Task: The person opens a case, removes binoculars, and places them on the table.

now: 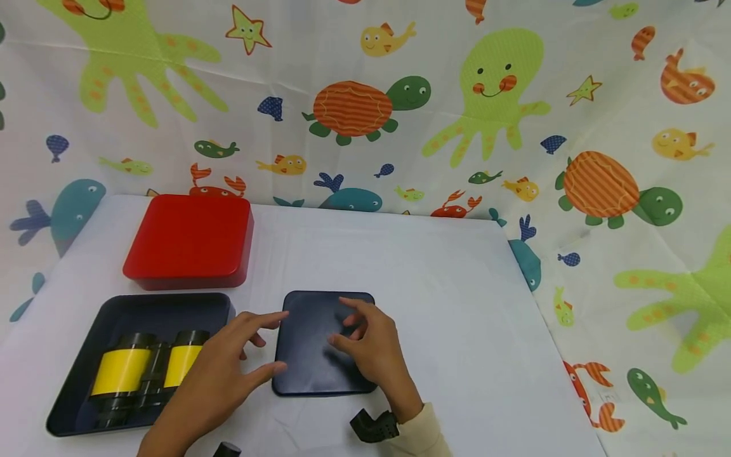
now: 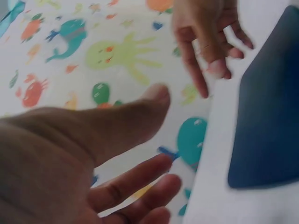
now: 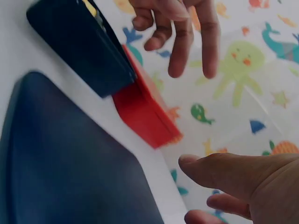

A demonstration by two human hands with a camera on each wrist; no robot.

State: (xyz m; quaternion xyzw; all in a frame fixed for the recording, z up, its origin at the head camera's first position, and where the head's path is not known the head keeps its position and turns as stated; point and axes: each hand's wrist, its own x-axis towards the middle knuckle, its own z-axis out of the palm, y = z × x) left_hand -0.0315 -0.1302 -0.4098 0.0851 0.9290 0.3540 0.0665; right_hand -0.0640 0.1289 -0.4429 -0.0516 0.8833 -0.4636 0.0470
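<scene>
A dark blue square piece with rounded corners (image 1: pixel 311 355) lies on the white table; whether it is a lid or a shallow tray I cannot tell. Just off its left edge is my left hand (image 1: pixel 219 368), thumb and fingers spread apart with nothing between them. My right hand (image 1: pixel 374 346) hovers over the right part of the square, its thumb and index finger apart and holding nothing. To the left, a dark blue tray (image 1: pixel 71 393) holds yellow and black binoculars (image 1: pixel 121 373), partly hidden behind my left hand.
A red box (image 1: pixel 188 238) sits behind the tray at the back left. White cloth covers the table (image 1: pixel 445 304). A curtain printed with sea animals (image 1: pixel 354 165) hangs along the back and right side. A small black object (image 1: pixel 227 449) shows at the bottom edge.
</scene>
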